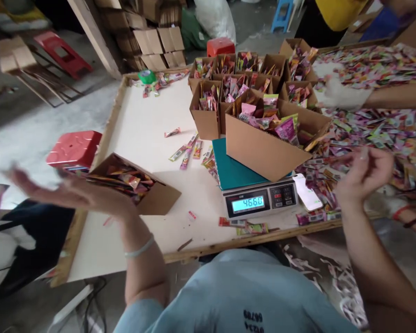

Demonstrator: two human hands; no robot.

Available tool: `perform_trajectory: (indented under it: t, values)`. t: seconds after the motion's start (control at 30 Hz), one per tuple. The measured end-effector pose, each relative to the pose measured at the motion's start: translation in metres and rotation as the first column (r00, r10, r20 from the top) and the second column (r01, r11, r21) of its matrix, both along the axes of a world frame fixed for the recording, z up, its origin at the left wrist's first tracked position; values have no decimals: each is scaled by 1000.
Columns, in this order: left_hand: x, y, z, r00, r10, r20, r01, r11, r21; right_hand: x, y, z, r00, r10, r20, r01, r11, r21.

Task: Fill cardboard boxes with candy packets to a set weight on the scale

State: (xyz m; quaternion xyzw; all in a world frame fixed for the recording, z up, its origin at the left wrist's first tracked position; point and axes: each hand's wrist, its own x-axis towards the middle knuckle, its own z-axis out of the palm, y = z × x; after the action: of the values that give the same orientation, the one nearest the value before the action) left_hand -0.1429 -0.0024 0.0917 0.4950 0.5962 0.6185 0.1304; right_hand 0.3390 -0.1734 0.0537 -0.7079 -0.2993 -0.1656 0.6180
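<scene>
My left hand (pixel 67 192) is open, its fingers spread and blurred at the tips. It hovers by the near left side of a cardboard box (pixel 161 196) of small wrapped packets, hiding part of it. Nothing shows in my right hand (pixel 365 175); its fingers are loosely bent and apart, above the packet pile right of the scale. A larger cardboard box (pixel 260 145), filled with coloured packets, rests askew on the teal pan (pixel 234 166) of a digital scale (pixel 261 201). The lit display appears to read 4660, its decimal point unclear. A phone (pixel 307 192) leans beside the scale.
Several packet-filled boxes (pixel 206 118) stand behind the scale. A wide heap of packets (pixel 374 64) covers the right side, where a co-worker's gloved hand (pixel 345 92) reaches in. Loose packets (pixel 185 157) and green tape (pixel 147 76) lie on the table. A red stool (pixel 74 148) stands left.
</scene>
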Motion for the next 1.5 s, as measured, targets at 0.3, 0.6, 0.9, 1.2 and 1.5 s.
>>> perform_trajectory:
  t: [0.3, 0.6, 0.9, 1.2, 1.5]
  values:
    - [192, 65, -28, 709, -697, 106, 689, 717, 105, 81, 44, -41, 967, 182, -177, -205, 971, -122]
    - [226, 68, -17, 620, -767, 167, 771, 635, 54, 30, 68, 65, 895, 440, 71, -438, 898, -50]
    - [225, 64, -14, 626, -769, 129, 766, 637, 80, -2, 106, 130, 473, 879, -61, -816, 411, -407]
    - [234, 64, -22, 639, -755, 146, 741, 655, 148, -1, 101, 128, 387, 903, -188, -780, 211, -590]
    - [232, 50, -26, 572, -793, 210, 797, 598, 85, 24, 112, 145, 698, 688, 201, -652, 726, -221]
